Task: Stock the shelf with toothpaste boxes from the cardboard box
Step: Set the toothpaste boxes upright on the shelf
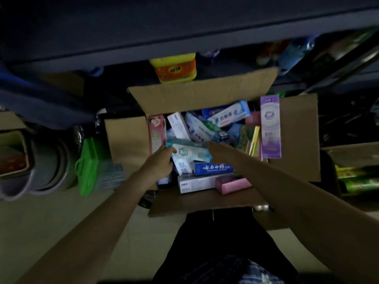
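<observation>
Dim storeroom floor, dark shelf overhead at the far side. Left hand has its fingers curled on the left end of a teal-and-white toothpaste box lying on top of the pile — it grips that box. Right hand reaches in from the right, its tip at the same box's right end; its fingers are hidden, cannot tell if they grip or just touch. Both forearms stretch from the near edge into the open cardboard box, flaps spread out. Inside it, a jumble of toothpaste boxes: a blue one just near of the held box, a pink one at the near right, a tall purple one upright against the right wall. Yellow container sits on the shelf beyond — green bag and grey basins on the floor to the left.
</observation>
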The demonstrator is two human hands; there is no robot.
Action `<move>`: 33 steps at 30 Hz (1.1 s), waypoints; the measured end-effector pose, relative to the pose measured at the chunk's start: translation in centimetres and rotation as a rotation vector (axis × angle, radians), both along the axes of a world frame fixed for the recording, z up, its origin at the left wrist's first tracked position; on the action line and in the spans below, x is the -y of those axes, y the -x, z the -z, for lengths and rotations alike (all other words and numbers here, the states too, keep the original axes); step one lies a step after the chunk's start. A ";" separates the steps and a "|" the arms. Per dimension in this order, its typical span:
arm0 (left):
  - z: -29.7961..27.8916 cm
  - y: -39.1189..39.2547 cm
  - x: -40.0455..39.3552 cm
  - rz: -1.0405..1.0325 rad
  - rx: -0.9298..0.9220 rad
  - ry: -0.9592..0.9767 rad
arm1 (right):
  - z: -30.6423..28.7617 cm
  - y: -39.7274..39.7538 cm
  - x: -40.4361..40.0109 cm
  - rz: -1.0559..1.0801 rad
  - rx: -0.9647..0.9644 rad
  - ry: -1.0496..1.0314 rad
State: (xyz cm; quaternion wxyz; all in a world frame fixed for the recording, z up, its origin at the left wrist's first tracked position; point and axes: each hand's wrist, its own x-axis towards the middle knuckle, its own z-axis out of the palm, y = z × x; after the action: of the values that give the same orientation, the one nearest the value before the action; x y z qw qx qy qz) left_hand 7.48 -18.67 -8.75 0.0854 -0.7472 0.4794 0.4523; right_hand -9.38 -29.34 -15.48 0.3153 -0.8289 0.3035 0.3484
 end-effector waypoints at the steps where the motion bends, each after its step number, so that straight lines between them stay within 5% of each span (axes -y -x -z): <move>1: 0.1 0.1 -0.1 -0.001 0.005 0.011 | 0.5 -0.9 0.2 -0.018 -0.012 0.020; 8: -1.0 -0.8 -1.1 -0.096 -0.187 -0.252 | -2.4 -3.4 1.3 0.079 -0.009 -0.145; 13: -9.5 -4.5 1.3 -0.424 -0.544 -0.332 | -13.6 -2.7 4.8 0.313 0.243 -0.370; 17: -19.6 -6.8 4.7 -0.324 -0.795 -0.069 | -24.6 -4.3 6.4 0.376 0.459 -0.476; 24: -35.8 -12.4 10.0 -0.184 -0.711 0.380 | -40.3 -9.3 9.2 0.347 0.760 -0.282; 33: -39.0 -17.0 16.4 -0.717 -0.534 1.230 | -45.0 -21.3 15.4 0.613 1.100 0.058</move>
State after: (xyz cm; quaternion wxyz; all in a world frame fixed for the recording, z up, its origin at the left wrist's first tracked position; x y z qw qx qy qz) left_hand 24.48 -35.06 30.28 -0.6176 -0.6353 0.3775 0.2691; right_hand 11.96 -44.71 29.56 0.4883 -0.7704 0.3300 -0.2432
